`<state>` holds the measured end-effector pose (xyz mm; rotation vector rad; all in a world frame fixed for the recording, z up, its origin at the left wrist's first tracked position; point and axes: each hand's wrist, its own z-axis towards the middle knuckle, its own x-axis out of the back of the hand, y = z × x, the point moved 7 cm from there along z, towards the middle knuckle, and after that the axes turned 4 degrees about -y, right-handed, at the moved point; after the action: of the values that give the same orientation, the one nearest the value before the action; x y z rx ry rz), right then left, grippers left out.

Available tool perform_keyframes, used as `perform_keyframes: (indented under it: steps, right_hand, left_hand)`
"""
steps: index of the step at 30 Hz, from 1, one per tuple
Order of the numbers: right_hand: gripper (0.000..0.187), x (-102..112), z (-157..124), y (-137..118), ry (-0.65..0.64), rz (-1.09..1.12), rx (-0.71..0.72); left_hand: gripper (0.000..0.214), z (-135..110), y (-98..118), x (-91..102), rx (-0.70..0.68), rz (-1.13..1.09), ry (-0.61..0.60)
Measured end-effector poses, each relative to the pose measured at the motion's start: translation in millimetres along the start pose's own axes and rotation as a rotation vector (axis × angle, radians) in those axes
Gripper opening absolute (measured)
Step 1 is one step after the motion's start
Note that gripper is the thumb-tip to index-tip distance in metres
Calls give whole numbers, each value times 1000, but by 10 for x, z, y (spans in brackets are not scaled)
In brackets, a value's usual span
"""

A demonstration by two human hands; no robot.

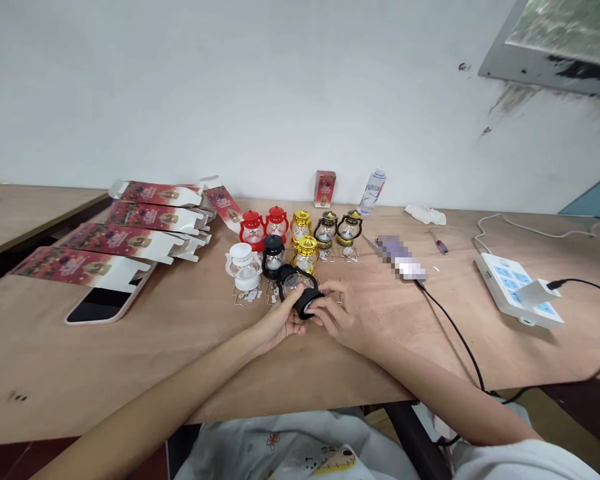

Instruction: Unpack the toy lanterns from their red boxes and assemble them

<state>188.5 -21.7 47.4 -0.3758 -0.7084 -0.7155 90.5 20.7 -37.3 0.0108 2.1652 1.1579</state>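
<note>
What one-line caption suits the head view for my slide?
Left hand and right hand hold a tilted black lantern over the wooden table, with more small lanterns standing beyond it.

A pale wall (230, 87) is rising behind a wooden table (180, 373). At upper right, a window (575, 27) is showing blurred green inside a grey frame (517, 59), and dark stains (513, 99) are marking the wall beneath it. A second table (30, 213) is standing at left, a dark gap separating the two. Dark red floor (3, 463) is showing at lower left. Soft light is falling across the room.
</note>
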Motion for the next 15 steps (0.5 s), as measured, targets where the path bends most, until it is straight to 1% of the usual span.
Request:
perform_keyframes:
  steps: [5, 11, 15]
  right_hand:
    - [14, -16, -20, 7, 65, -24, 13]
    - [13, -52, -26, 2, 68, -50, 41]
    - [14, -63, -20, 6, 61, -70, 43]
  left_hand:
    - [40, -14, 6, -19, 1, 15, -20]
    - [38, -1, 5, 4, -2, 25, -5]
    - [40, 8, 5, 6, -5, 31, -19]
